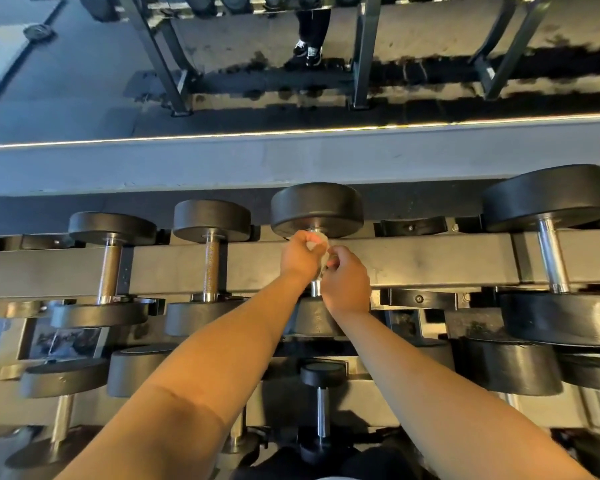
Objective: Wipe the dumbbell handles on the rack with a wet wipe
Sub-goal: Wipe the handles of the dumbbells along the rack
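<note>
Both my hands meet at the middle dumbbell [316, 209] on the rack's [413, 261] top row. My left hand [300, 256] and right hand [345, 284] each curl their grip around the white wet wipe [321, 242], wrapped on that handle. Four dumbbells sit on this row; I judge this one under way, and whether the other three are wiped I cannot tell.

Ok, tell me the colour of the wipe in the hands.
White, the wet wipe shows between both hands in the head view.
</note>
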A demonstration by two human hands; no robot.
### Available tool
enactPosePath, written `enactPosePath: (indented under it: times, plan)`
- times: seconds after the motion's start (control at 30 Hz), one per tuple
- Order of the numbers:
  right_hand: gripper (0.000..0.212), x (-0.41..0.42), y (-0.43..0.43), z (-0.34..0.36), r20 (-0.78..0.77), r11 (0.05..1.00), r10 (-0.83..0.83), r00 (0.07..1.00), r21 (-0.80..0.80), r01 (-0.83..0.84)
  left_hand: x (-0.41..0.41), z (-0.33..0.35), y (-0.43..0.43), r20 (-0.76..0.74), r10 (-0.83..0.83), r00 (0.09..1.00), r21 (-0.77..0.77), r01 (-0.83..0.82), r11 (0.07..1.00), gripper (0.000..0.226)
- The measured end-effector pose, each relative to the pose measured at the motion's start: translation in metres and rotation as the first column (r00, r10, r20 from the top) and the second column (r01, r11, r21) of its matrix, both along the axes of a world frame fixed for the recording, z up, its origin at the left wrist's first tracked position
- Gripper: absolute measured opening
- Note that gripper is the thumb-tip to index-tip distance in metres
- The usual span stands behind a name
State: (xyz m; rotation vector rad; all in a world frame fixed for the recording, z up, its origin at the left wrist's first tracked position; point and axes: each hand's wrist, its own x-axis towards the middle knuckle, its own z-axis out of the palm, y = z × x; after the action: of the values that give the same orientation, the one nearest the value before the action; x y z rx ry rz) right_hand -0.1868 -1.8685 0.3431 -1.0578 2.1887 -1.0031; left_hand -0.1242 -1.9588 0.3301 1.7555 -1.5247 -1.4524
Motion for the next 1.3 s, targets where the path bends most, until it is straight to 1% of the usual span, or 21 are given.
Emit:
enactPosePath:
  times: [0.07, 0.13, 0.2, 0.27, 0.33, 0.37, 0.43, 0.5, 0.57, 0.6, 0.63, 0.7, 0.77, 0.87, 0.97, 1.03, 1.13, 1.2, 1.23, 1.3]
  plan:
    - [0.024, 0.0, 0.0, -0.003, 0.03, 1.0, 0.008, 1.0, -0.02, -0.007, 0.009, -0.003, 0.006, 0.033, -0.062, 0.998, 0.04, 0.06, 0.997, 0.018]
    - [0.027, -0.002, -0.001, -0.003, 0.048, 0.999, 0.032, 0.998, -0.023, -0.031, 0.02, -0.004, 0.01, 0.053, -0.163, 0.985, 0.097, 0.157, 0.983, 0.02]
    - [0.029, -0.006, 0.001, -0.003, 0.043, 0.997, 0.077, 0.996, -0.033, -0.076, 0.026, -0.005, 0.013, 0.094, -0.273, 0.957, 0.158, 0.256, 0.954, 0.014]
    - [0.029, -0.008, 0.004, -0.002, 0.029, 0.991, 0.13, 0.991, -0.036, -0.129, 0.028, -0.004, 0.015, 0.152, -0.365, 0.919, 0.203, 0.332, 0.921, 0.022]
    - [0.03, -0.009, 0.006, -0.003, 0.007, 0.988, 0.152, 0.988, -0.024, -0.152, 0.028, -0.001, 0.016, 0.165, -0.408, 0.898, 0.23, 0.367, 0.901, 0.023]
    - [0.03, -0.007, 0.006, -0.002, -0.004, 0.989, 0.146, 0.989, -0.016, -0.146, 0.029, -0.002, 0.016, 0.153, -0.408, 0.9, 0.231, 0.368, 0.9, 0.023]
    - [0.029, -0.004, 0.005, -0.002, -0.021, 0.992, 0.123, 0.992, -0.013, -0.124, 0.033, -0.004, 0.014, 0.1, -0.345, 0.933, 0.204, 0.32, 0.925, 0.019]
    - [0.028, -0.003, 0.004, -0.002, -0.029, 0.994, 0.108, 0.994, -0.023, -0.108, 0.032, -0.003, 0.009, 0.053, -0.226, 0.973, 0.134, 0.217, 0.967, 0.012]
    - [0.026, -0.002, 0.004, -0.002, -0.018, 0.996, 0.085, 0.996, -0.028, -0.086, 0.025, -0.002, 0.0, 0.026, -0.089, 0.996, 0.082, 0.086, 0.993, 0.011]
    - [0.026, -0.001, 0.004, -0.001, -0.006, 0.997, 0.071, 0.997, -0.034, -0.071, 0.02, -0.001, -0.003, 0.026, -0.059, 0.998, 0.077, 0.057, 0.995, 0.013]
    - [0.026, -0.001, 0.005, 0.0, 0.012, 0.998, 0.053, 0.999, -0.046, -0.052, 0.016, 0.0, -0.005, 0.044, -0.07, 0.997, 0.086, 0.066, 0.994, 0.016]
    - [0.03, -0.002, 0.006, 0.002, 0.059, 0.996, 0.001, 0.998, -0.085, 0.004, 0.014, 0.0, -0.004, 0.088, -0.156, 0.984, 0.143, 0.143, 0.979, 0.025]
    - [0.032, -0.003, 0.008, 0.003, 0.083, 0.993, -0.039, 0.996, -0.109, 0.048, 0.022, 0.003, 0.002, 0.118, -0.283, 0.952, 0.2, 0.256, 0.946, 0.024]
    - [0.034, -0.004, 0.008, 0.004, 0.071, 0.993, -0.039, 0.997, -0.105, 0.047, 0.031, 0.004, 0.01, 0.19, -0.444, 0.876, 0.284, 0.384, 0.879, 0.017]
    - [0.036, -0.004, 0.006, 0.003, 0.083, 0.997, -0.01, 0.996, -0.075, 0.017, 0.029, 0.008, 0.012, 0.279, -0.506, 0.816, 0.284, 0.433, 0.856, 0.023]
    - [0.035, -0.004, 0.006, 0.003, 0.068, 0.998, 0.013, 0.998, -0.058, -0.009, 0.027, 0.011, 0.014, 0.331, -0.5, 0.8, 0.256, 0.434, 0.864, 0.018]
    - [0.032, -0.004, 0.005, 0.003, 0.092, 0.999, 0.028, 0.995, -0.025, -0.026, 0.03, 0.013, 0.017, 0.336, -0.414, 0.846, 0.217, 0.358, 0.908, 0.013]
    - [0.028, -0.004, 0.004, 0.002, 0.124, 0.999, 0.033, 0.992, -0.041, -0.028, 0.036, 0.012, 0.019, 0.328, -0.357, 0.875, 0.18, 0.313, 0.933, 0.015]
    - [0.026, -0.004, 0.004, 0.001, 0.115, 0.998, 0.043, 0.993, -0.061, -0.036, 0.039, 0.011, 0.02, 0.314, -0.326, 0.892, 0.156, 0.29, 0.944, 0.018]
    - [0.019, -0.006, 0.006, 0.0, 0.087, 0.993, 0.054, 0.995, -0.109, -0.045, 0.045, 0.016, 0.026, 0.215, -0.227, 0.95, 0.098, 0.21, 0.973, 0.021]
